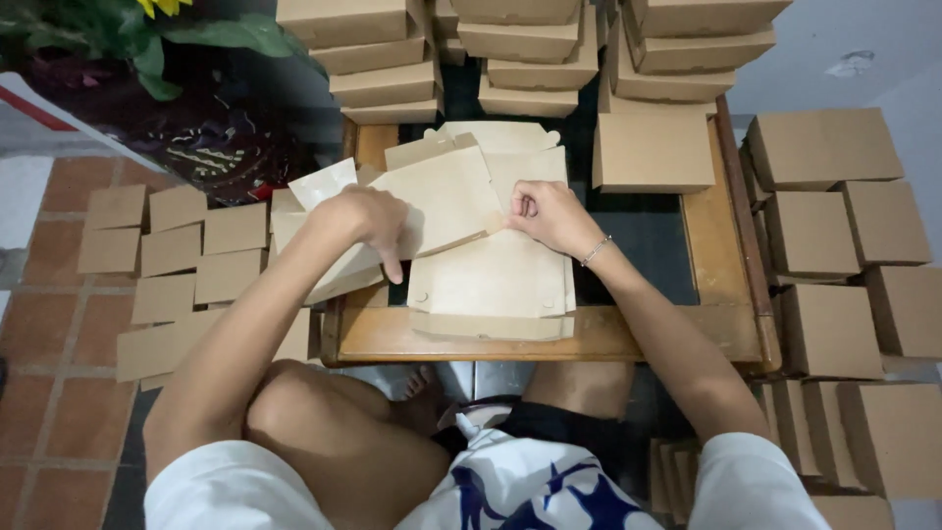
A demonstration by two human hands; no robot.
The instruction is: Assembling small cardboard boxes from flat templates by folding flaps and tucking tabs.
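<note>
A flat, unfolded brown cardboard box blank (446,196) lies tilted on top of a pile of flat blanks (496,280) on a small wooden table (628,334). My left hand (368,221) grips the blank's left side, fingers curled down over its edge. My right hand (549,216) pinches the blank's right corner between thumb and fingers; a thin bracelet sits on that wrist. Both hands hold the same sheet, which is partly bent.
Stacks of folded brown boxes (520,59) stand along the table's far side. More folded boxes (834,236) are piled on the right. Flat cardboard pieces (172,255) overlap on the tiled floor at left. A plant (147,29) is at top left. My knees are under the table.
</note>
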